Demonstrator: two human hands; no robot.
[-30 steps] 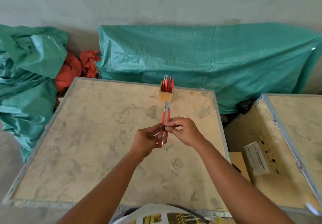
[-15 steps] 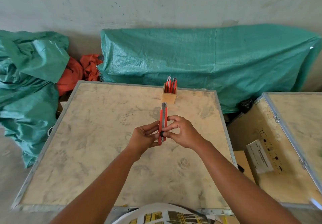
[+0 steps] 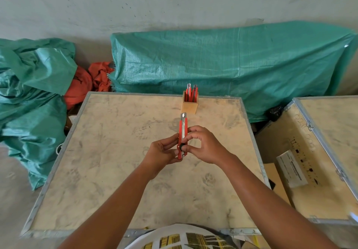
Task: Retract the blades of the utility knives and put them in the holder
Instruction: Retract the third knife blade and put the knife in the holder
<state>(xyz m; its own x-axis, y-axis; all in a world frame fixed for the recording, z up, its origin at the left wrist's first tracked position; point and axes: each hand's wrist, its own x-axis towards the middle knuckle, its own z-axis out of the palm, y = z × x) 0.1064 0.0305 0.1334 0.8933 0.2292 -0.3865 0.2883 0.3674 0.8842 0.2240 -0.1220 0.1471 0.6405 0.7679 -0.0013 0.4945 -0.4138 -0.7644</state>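
No readable brand on this red utility knife (image 3: 182, 136), and the box label (image 3: 292, 169) off to the right is too blurry. I'm holding the knife above the bench (image 3: 116, 151), long axis pointing away from me, metal tip toward the wooden holder (image 3: 190, 105). My left hand (image 3: 160, 154) is gripping the body, right hand (image 3: 205, 146) pinching its black slider. Other knives (image 3: 191, 93) are standing upright in the holder.

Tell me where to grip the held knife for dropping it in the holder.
Grip the knife on the bare red body above the black slider, pinching its narrow side edges from the right. It stands near upright with the metal tip up, and the left hand and right hand crowd its lower half. The holder opens upward, so the butt should probably enter first.
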